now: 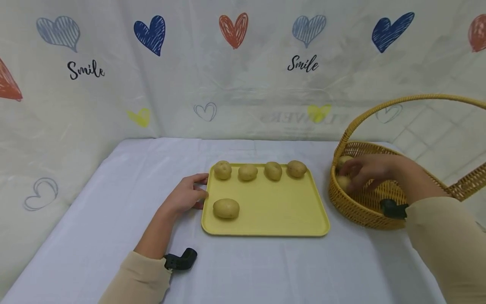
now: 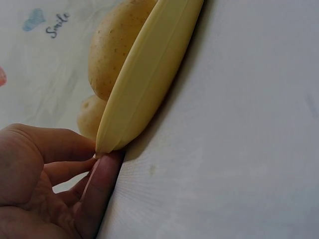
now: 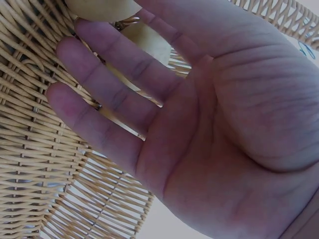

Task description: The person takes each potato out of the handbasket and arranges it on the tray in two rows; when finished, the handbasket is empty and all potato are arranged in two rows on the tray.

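My left hand pinches the left edge of a yellow tray. In the left wrist view, the tray's rim meets the fingertips. Several potatoes stand in a row along the tray's back edge, among them a leftmost potato and a rightmost potato. A larger potato lies at the front left. Inside a wicker basket, my right hand reaches toward a potato, its fingers extended. The right wrist view has a potato right at the fingertips, with more potato surface behind the fingers.
The basket's tall arched handle rises over the right forearm. Another potato sits at the basket's back left wall. A white cloth covers the table, and a printed curtain hangs behind it.
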`<state>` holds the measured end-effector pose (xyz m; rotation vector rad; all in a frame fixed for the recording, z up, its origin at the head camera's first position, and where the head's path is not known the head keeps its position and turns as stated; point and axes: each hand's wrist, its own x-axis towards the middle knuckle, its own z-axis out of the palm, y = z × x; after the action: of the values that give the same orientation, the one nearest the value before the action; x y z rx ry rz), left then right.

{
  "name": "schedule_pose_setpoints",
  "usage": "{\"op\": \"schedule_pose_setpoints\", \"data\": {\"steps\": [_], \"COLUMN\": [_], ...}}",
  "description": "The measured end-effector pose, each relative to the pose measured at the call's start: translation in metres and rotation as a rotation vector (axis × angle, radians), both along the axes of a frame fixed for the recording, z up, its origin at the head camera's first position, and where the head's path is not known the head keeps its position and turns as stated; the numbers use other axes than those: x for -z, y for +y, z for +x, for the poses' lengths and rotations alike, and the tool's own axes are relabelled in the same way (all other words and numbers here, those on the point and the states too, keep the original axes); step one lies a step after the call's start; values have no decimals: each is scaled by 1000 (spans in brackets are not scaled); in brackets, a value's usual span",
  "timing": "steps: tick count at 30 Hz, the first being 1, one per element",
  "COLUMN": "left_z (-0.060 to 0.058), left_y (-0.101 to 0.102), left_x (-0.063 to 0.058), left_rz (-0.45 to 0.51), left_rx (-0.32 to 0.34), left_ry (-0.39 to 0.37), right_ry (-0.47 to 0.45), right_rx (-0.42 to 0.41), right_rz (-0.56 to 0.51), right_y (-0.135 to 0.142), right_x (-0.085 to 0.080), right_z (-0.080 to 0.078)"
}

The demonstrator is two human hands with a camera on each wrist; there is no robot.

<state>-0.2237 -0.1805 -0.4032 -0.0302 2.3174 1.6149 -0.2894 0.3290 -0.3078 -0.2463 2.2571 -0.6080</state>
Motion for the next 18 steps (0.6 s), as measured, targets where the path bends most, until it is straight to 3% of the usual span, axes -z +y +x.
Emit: {"op": "schedule_pose_setpoints", "data": {"steps": [14, 18], "left_z": [-1, 0], "left_y": [-2, -3], "left_x": [1, 0], "left_rz": [22, 33], "left_rx": [5, 14], "left_ry": [3, 10], "right_ry": [-16, -22], "right_rx": [-25, 3], "right_rz": [18, -1], "right_y": [-3, 0], "right_x": [0, 3], "right_z": [-3, -2]}}
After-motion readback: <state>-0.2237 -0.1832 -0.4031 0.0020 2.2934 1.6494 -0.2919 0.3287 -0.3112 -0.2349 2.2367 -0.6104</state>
